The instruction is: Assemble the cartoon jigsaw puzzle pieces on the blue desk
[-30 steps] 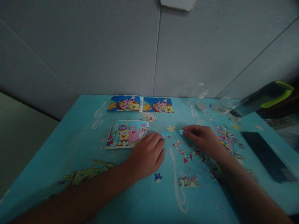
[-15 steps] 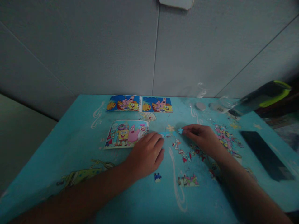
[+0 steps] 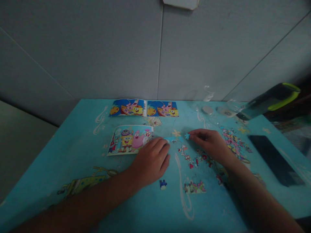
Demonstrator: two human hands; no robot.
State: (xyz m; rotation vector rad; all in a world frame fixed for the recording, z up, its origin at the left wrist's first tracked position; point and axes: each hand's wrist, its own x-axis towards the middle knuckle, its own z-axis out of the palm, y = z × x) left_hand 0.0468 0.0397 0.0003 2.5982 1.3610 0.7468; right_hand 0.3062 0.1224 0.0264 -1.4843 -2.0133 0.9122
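Observation:
My right hand [image 3: 206, 139] pinches a small light-blue jigsaw piece [image 3: 187, 136] between thumb and fingertips, just above the table. Opposite it, my left hand [image 3: 153, 158] rests with curled fingers at the left end of a light-blue strip of joined jigsaw pieces [image 3: 173, 139], gripping or steadying it; its fingertips are partly hidden. A picture card [image 3: 128, 139] with cartoon figures lies partly under my left hand. Nearer me are a dark-blue and white piece [image 3: 163, 184] and a small joined section [image 3: 195, 187]. Red and white pieces [image 3: 188, 157] form a loose curve between them and my right hand.
A pile of loose jigsaw pieces [image 3: 233, 140] lies right of my right hand, beside a dark flat rectangular object [image 3: 274, 160]. Two blue picture cards [image 3: 127, 107] lie near the wall. Clear containers and a round lid [image 3: 207, 110] occupy the back right.
Both hands and the held piece keep nearly the same places on the table. The whole view has shifted slightly.

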